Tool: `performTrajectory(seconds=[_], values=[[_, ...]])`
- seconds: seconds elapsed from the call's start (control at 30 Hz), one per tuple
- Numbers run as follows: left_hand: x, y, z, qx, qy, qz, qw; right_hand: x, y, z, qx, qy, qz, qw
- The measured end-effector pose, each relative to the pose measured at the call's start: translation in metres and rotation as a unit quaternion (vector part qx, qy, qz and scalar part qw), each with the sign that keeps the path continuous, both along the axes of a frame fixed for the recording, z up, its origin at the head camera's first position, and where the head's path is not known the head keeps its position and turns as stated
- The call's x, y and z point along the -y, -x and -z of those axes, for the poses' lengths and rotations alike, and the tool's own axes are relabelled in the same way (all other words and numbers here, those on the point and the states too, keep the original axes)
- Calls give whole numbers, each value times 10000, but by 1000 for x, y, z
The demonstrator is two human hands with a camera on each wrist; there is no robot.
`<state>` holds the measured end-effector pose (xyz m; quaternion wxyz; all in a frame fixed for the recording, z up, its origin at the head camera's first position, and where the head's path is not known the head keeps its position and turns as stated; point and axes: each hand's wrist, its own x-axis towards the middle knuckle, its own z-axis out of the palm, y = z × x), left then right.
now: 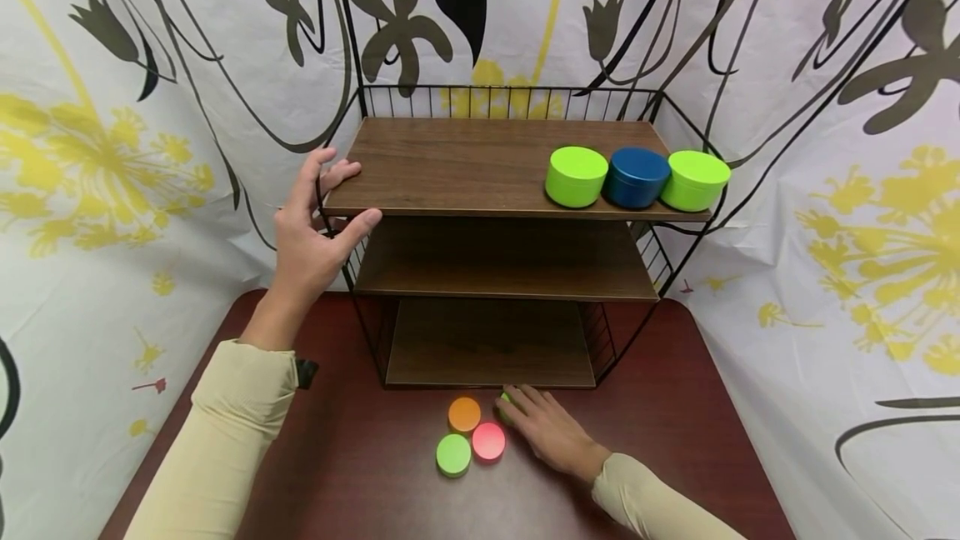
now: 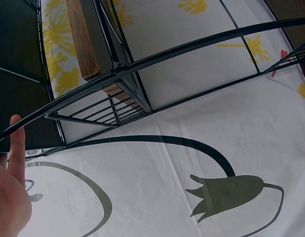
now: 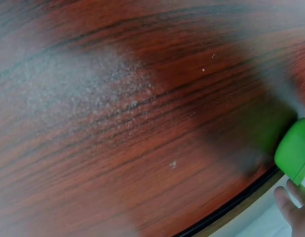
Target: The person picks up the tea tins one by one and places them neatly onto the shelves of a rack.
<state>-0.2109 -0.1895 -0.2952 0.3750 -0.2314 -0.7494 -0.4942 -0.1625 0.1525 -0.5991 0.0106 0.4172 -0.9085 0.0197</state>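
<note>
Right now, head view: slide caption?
Left fingers at the top shelf, right fingers on a green container below.

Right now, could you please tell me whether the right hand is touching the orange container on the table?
Apart. The head view shows a strip of table between the right hand and the orange container.

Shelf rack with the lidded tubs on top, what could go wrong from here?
The left hand is at the top shelf's left corner; a jolt there might shift the tubs along its front edge. The rightmost green tub, at the shelf's right end, could perhaps drop first. Lower down, the right hand has a green container close to the pink container and might bump it.
</note>
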Motion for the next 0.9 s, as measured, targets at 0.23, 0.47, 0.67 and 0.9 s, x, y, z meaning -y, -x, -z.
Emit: performTrajectory(seconds=[0.23,0.47,0.67,0.9], values=[[-1,0,0,-29,10,19,10000,-5,2,-9,-251,-39,-191,9995],[-1,-1,-1,-14,5,22,10000,-7,2,-28,-467,-202,-408,9979],[-2,-2,-2,-25,28,9,10000,-8,1,-44,-700,-230,-615,9954],[9,16,15,-30,74,-63,9999,-5,-3,-67,-878,-128,-887,9921]])
